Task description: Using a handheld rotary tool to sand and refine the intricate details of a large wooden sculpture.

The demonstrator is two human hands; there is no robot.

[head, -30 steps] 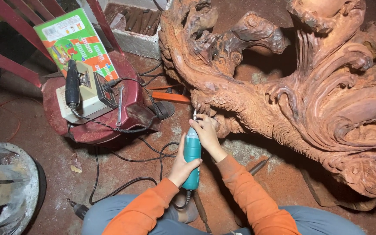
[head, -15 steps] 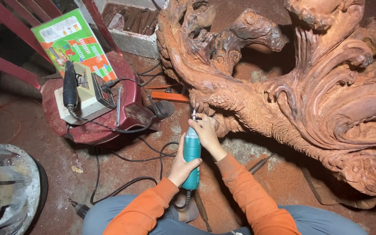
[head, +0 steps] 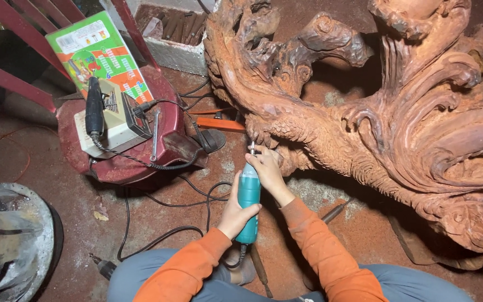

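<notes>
- A woodcarving workshop: a large carved root sculpture (head: 375, 106) fills the right side.
- Left, a red stool (head: 124, 145) carries tools, with cables (head: 157, 235) on the dusty floor (head: 40, 162).

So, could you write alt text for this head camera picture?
Both hands grip a teal rotary tool, left hand at its rear, right hand near the tip, which meets a large reddish wood carving. A red stool stands alongside.

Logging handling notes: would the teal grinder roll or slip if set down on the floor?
The teal grinder looks round-bodied, so it would probably roll. Its cord would likely drag it. The left hand and right hand both grip it, hinting it needs steadying.
</notes>
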